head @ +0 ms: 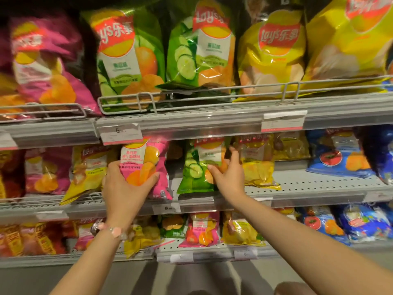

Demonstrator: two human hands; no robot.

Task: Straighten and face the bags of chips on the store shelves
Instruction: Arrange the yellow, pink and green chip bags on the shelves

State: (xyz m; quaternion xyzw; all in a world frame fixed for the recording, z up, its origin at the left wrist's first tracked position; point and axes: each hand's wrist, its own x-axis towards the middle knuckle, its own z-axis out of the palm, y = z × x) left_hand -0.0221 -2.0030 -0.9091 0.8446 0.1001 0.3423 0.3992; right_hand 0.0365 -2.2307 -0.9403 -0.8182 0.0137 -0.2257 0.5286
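Working on the middle shelf (319, 184), both hands are engaged at once. The pink bag (146, 165) is held by the left hand (125, 188), with the fingers curled round its lower front and the thumb side hidden behind the left edge; the bag stands near upright at the shelf front, its top tucked under the price strip (121, 134). The green cucumber bag (200, 167) is touched by the right hand (228, 173), whose fingers are spread and only slightly bent across the bag's right edge. Whether a true grip is had there cannot be told, since the thumb is partly lost against the neighbouring yellow bag (258, 165).

Risks noted:

- The green cucumber bag is seen leaning, its foot pushed forward toward the shelf lip. If it is pressed at its upper right without support below, it may be tipped off the front, as no wire guard can be made out before it on this shelf.
- The yellow bag stands just beside the right hand and could be dragged askew or knocked back by the wrist when the green one is squared.
- The pink bag's top may be snagged on the price strip if lifted, and the label could be torn loose; one corner of it already looks ragged.
- Excess squeeze by the left hand is liable to crush the contents.
- A gap is left between the pink and green bags, into which either may slump once released.
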